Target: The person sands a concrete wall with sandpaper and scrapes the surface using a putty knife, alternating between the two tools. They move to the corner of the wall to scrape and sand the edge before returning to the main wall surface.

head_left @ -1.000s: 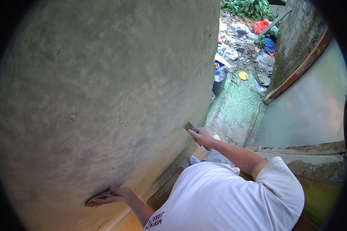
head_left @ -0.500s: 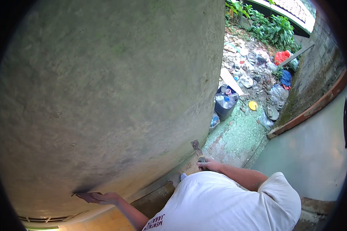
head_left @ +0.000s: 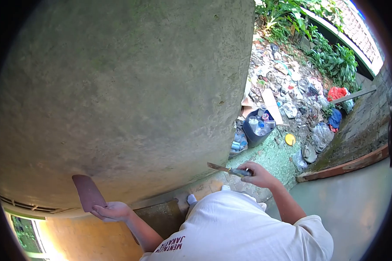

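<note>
My left hand point(head_left: 111, 212) is closed on the lower end of a reddish-brown sheet of sandpaper point(head_left: 88, 191). The sheet's broad face shows, and its upper end overlaps the lower part of the grey plastered wall point(head_left: 130, 91) in this view. Over on the right, my right hand point(head_left: 260, 175) grips a scraper point(head_left: 218, 167) by its dark handle. Its narrow, stained metal blade points left towards the wall.
A dark bin point(head_left: 253, 135) of plastic cups and bottles stands by the wall's corner, beside a bag of bottles point(head_left: 238, 143). Litter point(head_left: 287, 82) covers the ground beyond. A block wall point(head_left: 357, 117) and a smooth pale panel point(head_left: 344, 191) bound the right side.
The sandpaper has turned from nearly edge-on to showing its broad face. My right hand has risen and moved right, and the scraper has swung from pointing up to pointing left. The view has shifted.
</note>
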The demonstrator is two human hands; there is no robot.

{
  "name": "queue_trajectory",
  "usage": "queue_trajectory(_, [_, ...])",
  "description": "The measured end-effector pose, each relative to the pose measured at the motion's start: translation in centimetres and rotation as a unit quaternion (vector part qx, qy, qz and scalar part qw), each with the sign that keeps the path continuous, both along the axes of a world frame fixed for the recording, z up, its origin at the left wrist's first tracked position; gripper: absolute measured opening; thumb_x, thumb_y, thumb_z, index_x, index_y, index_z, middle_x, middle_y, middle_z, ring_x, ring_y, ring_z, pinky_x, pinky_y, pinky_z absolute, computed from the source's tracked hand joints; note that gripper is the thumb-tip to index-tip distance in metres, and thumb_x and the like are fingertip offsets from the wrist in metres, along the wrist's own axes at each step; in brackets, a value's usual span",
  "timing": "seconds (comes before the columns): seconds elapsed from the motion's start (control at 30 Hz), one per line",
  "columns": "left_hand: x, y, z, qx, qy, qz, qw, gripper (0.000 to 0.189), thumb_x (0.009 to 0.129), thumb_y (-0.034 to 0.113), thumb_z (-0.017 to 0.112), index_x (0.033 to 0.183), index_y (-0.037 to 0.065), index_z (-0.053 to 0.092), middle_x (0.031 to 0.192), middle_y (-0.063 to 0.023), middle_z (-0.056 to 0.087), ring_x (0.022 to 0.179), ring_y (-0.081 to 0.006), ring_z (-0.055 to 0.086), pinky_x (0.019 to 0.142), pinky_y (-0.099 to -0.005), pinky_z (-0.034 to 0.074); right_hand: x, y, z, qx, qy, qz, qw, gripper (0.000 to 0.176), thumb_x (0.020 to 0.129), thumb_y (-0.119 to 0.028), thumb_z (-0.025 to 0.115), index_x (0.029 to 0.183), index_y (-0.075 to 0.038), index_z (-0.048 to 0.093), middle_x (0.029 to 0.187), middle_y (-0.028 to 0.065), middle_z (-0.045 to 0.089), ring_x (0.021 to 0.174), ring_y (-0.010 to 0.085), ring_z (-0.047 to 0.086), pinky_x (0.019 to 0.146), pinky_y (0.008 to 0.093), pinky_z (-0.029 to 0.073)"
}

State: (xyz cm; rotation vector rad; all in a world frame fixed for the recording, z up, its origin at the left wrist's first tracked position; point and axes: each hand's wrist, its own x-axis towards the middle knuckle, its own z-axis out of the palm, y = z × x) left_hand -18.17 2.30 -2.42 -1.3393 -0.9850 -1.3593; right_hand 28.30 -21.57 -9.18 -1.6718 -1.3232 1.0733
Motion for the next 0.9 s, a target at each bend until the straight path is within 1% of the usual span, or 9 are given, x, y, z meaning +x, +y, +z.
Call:
queue_trajectory(0.07, [6.1,-3.1,4.1,-0.040,-0.187,-0.352,0.916,0.041,0.095,0.022,0.039,0.119,-0.009,0.048,0.121,-0.0232,0.054,0.113,-0.0335,0.055,0.097,-0.0393,0.041,2.0,0.5,5.2,-0.003,-0.020,-0.025,0.999,0.040,0.073,-0.017,0.076,0.107,-0.003,0.062,0.097,0.0109,0.061,0.089,0.0212,0.059,0.081,0.0323,0.047])
queue_trajectory(0.17, [7.5,-5.3,5.2,-0.097,-0.345,-0.476,0.803,0.036,0.094,0.022,0.044,0.114,-0.007,0.053,0.113,-0.0199,0.057,0.107,-0.0308,0.056,0.094,-0.0403,0.042,4.0,1.2,9.8,0.032,-0.020,-0.052,0.998,0.038,0.071,-0.014,0.081,0.101,-0.003,0.061,0.090,0.0023,0.059,0.087,0.0138,0.055,0.079,0.0282,0.045])
queue_trajectory(0.3, [9.2,-7.4,5.8,-0.214,-0.386,-0.528,0.726,0.035,0.093,0.024,0.045,0.112,-0.004,0.055,0.110,-0.0164,0.058,0.106,-0.0270,0.055,0.093,-0.0383,0.041,4.3,2.7,12.0,0.205,0.115,-0.067,0.970,0.035,0.072,-0.020,0.080,0.093,-0.002,0.058,0.090,0.0025,0.054,0.085,0.0125,0.056,0.075,0.0269,0.046])
queue_trajectory(0.37, [10.6,-7.8,6.4,-0.313,-0.506,-0.580,0.556,0.032,0.088,0.020,0.053,0.107,-0.005,0.057,0.105,-0.0144,0.060,0.098,-0.0234,0.056,0.090,-0.0354,0.041,3.9,3.5,12.8,0.249,0.170,-0.057,0.952,0.035,0.073,-0.019,0.080,0.094,-0.002,0.058,0.089,0.0025,0.051,0.085,0.0122,0.055,0.074,0.0262,0.046])
queue_trajectory(0.4, [10.8,-7.6,6.4,-0.309,-0.509,-0.578,0.558,0.032,0.088,0.020,0.053,0.107,-0.005,0.057,0.105,-0.0144,0.060,0.098,-0.0234,0.056,0.090,-0.0354,0.041,3.6,4.0,13.1,0.292,0.226,-0.053,0.928,0.034,0.074,-0.019,0.079,0.095,-0.003,0.057,0.088,0.0025,0.049,0.085,0.0120,0.055,0.073,0.0255,0.046])
queue_trajectory(0.47, [11.0,-6.7,6.1,-0.472,-0.479,-0.635,0.380,0.032,0.087,0.021,0.056,0.107,-0.004,0.058,0.104,-0.0123,0.061,0.099,-0.0223,0.057,0.091,-0.0363,0.042,2.8,5.3,13.7,0.340,0.256,-0.043,0.904,0.036,0.075,-0.019,0.078,0.098,-0.003,0.056,0.091,0.0041,0.048,0.083,0.0140,0.058,0.071,0.0267,0.048])
queue_trajectory(0.57, [11.5,-4.8,4.4,-0.581,-0.414,-0.661,0.234,0.033,0.087,0.020,0.058,0.108,-0.005,0.059,0.104,-0.0126,0.063,0.101,-0.0225,0.058,0.092,-0.0371,0.042,1.3,6.5,16.0,0.417,0.319,-0.021,0.851,0.047,0.078,-0.030,0.078,0.106,-0.002,0.053,0.097,0.0069,0.047,0.074,0.0201,0.061,0.064,0.0304,0.050])
queue_trajectory(0.77, [13.7,-1.5,4.6,-0.662,-0.285,-0.686,0.097,0.040,0.086,0.024,0.061,0.111,-0.007,0.059,0.110,-0.0192,0.063,0.108,-0.0297,0.058,0.097,-0.0410,0.040,-0.1,8.3,19.5,0.541,0.298,0.025,0.786,0.054,0.082,-0.041,0.073,0.113,-0.007,0.047,0.095,0.0073,0.042,0.070,0.0224,0.060,0.062,0.0331,0.051])
queue_trajectory(0.9, [15.1,-0.2,6.1,-0.681,-0.242,-0.674,0.155,0.046,0.086,0.037,0.060,0.102,-0.007,0.061,0.101,-0.0225,0.063,0.101,-0.0345,0.060,0.092,-0.0459,0.043,-1.3,8.8,21.9,0.580,0.310,0.044,0.752,0.052,0.084,-0.044,0.069,0.116,-0.013,0.042,0.095,0.0082,0.041,0.062,0.0229,0.057,0.055,0.0333,0.050])
